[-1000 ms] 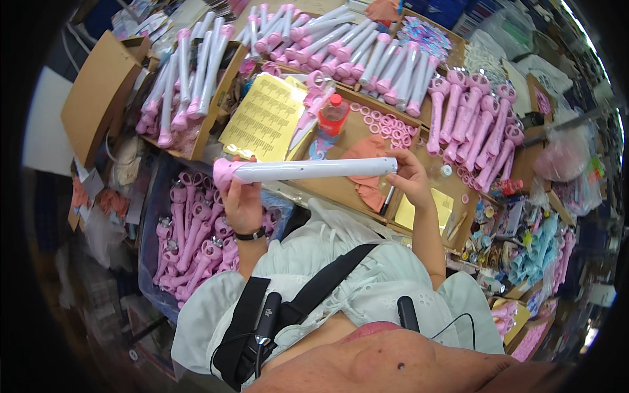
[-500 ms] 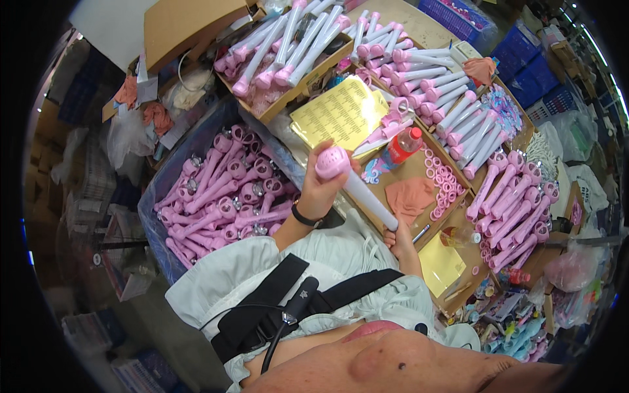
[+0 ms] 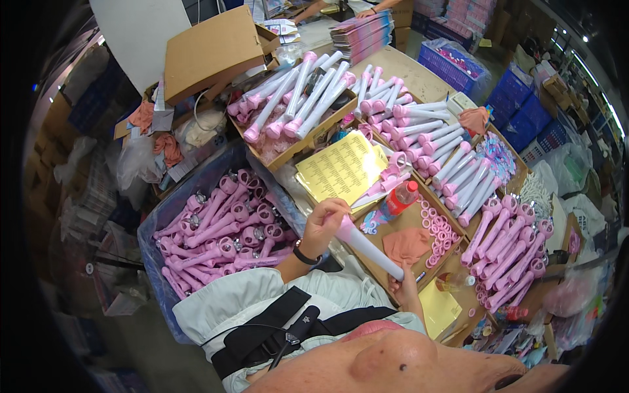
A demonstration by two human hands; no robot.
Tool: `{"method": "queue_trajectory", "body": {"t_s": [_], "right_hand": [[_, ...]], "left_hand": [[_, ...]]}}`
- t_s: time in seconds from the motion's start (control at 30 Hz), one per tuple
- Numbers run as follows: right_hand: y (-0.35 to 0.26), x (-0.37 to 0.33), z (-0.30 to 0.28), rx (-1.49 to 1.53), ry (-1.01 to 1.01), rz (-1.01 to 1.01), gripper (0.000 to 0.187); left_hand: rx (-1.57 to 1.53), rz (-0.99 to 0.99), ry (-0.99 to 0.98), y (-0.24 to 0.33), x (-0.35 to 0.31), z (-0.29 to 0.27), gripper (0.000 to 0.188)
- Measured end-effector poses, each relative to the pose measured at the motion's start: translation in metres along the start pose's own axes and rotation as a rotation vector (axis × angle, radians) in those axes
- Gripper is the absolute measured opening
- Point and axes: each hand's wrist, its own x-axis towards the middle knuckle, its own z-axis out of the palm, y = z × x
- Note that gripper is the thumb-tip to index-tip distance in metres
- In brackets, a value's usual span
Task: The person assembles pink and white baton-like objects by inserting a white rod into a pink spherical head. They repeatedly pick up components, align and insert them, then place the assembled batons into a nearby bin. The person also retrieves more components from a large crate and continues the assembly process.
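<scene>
My left hand (image 3: 323,224) is closed around the pink head of a toy wand (image 3: 372,247), a white tube with a pink end. The fingers cover most of that head. My right hand (image 3: 407,288) grips the white lower end. The wand slants down to the right in front of my body. Just beyond it, a cardboard tray (image 3: 379,278) holds an orange cloth (image 3: 405,246), pink rings (image 3: 440,230) and a red-capped bottle (image 3: 401,198). A printed yellow sheet (image 3: 341,167) lies past my left hand.
A blue-lined bin (image 3: 152,243) of pink handles stands at left. More white-and-pink wands (image 3: 298,98) fill a box at the back, and others (image 3: 426,131) lie in rows. Pink handles (image 3: 508,245) are piled at right. Another person's hand (image 3: 365,12) shows at the far top.
The view has tilted, showing more of the far table. The wand sits lower in the picture, and its pink head, plainly visible before, is now mostly covered by my left fingers.
</scene>
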Motion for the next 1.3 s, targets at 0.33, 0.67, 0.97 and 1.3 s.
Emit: {"method": "queue_trajectory", "body": {"t_s": [0.33,0.67,0.97,1.3], "right_hand": [[-0.002,-0.006,-0.021,0.028,0.230,-0.038,0.037],[-0.015,-0.007,-0.020,-0.010,0.403,-0.276,0.037],[-0.005,0.016,0.018,0.118,0.058,-0.103,0.035],[0.008,0.021,0.028,0.203,-0.138,-0.030,0.036]], "left_hand": [[-0.533,-0.424,-0.436,0.014,-0.003,0.011,0.030],[-0.342,-0.517,-0.066,0.011,0.002,0.015,0.009],[-0.361,-0.266,-0.398,0.057,0.015,0.052,0.050],[-0.563,-0.283,-0.492,0.068,0.019,0.066,0.069]]}}
